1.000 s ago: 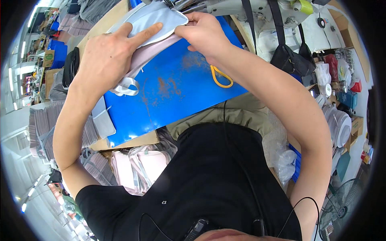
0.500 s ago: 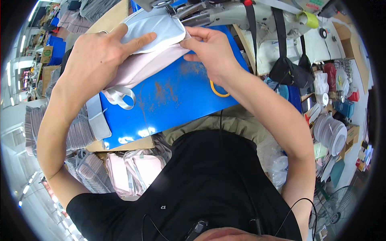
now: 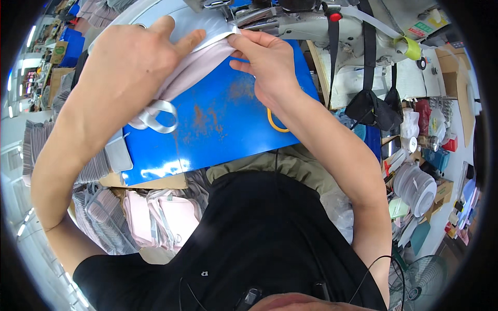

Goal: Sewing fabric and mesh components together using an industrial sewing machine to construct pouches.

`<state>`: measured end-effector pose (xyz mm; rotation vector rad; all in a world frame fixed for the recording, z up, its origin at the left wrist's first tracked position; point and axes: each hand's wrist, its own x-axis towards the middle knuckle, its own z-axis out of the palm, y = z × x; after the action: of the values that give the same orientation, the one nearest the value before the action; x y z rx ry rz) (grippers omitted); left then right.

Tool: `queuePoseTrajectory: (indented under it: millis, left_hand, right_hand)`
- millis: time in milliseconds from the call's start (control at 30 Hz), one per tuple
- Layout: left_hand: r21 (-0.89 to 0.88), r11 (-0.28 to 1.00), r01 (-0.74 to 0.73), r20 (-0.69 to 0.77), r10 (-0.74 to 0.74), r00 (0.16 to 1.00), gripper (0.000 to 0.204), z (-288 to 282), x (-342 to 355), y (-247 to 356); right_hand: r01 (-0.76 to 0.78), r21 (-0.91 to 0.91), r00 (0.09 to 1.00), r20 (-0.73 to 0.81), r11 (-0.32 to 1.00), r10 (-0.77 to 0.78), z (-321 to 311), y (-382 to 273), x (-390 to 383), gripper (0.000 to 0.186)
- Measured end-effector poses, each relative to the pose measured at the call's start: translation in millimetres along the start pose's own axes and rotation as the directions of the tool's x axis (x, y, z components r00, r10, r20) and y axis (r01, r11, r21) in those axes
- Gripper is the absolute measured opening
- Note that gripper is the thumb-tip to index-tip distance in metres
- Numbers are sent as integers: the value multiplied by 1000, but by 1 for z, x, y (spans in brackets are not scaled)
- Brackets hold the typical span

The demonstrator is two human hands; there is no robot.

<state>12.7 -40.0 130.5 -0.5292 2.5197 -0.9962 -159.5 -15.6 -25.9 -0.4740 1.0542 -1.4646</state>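
Note:
A light blue fabric piece (image 3: 199, 19) with a white edge lies partly under the head of a sewing machine (image 3: 306, 26). Pale pink fabric (image 3: 193, 68) hangs from it over the blue work surface, with a light grey strap loop (image 3: 165, 117) at its lower left end. My left hand (image 3: 136, 67) rests on the blue piece, thumb and forefinger spread apart; its other fingers are hard to see. At the piece's right corner, close to the machine's presser area, my right hand (image 3: 271, 61) pinches the fabric edge between thumb and forefinger.
The blue work surface (image 3: 218, 140) has brown scuffs. A yellow-orange ring (image 3: 276, 122) shows beside my right forearm. Stacks of grey pieces (image 3: 39, 150) and pink fabric pieces (image 3: 174, 215) stand left. Black straps with a pouch (image 3: 371, 109) hang right; a fan (image 3: 415, 290) stands lower right.
The fabric has shifted up and left with my left hand, which now covers more of it. My right hand keeps its pinch on the edge. The whole view has shifted slightly.

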Motion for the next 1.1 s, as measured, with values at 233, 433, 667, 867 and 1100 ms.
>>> queuePoseTrajectory:
  millis: [233,433,667,867,1100]
  left_hand:
    - [-106,984,143,-3,-145,989,48,-13,11,35]
    - [-132,971,198,44,-194,980,58,-13,12,49]
    - [-139,973,187,-68,-198,978,22,-8,15,64]
    - [-195,926,323,-30,-334,942,15,-9,30,94]
    - [-321,881,347,85,-339,937,48,-11,42,100]
  right_hand:
    - [-11,94,1000,22,996,9,-4,5,2,18]
    - [-14,107,999,44,994,10,-3,8,0,17]
    - [-28,75,997,72,997,23,-6,6,-1,17]
    - [92,25,996,11,995,-92,-9,22,-2,21]
    - [119,-3,991,69,993,-119,-26,22,-23,29]
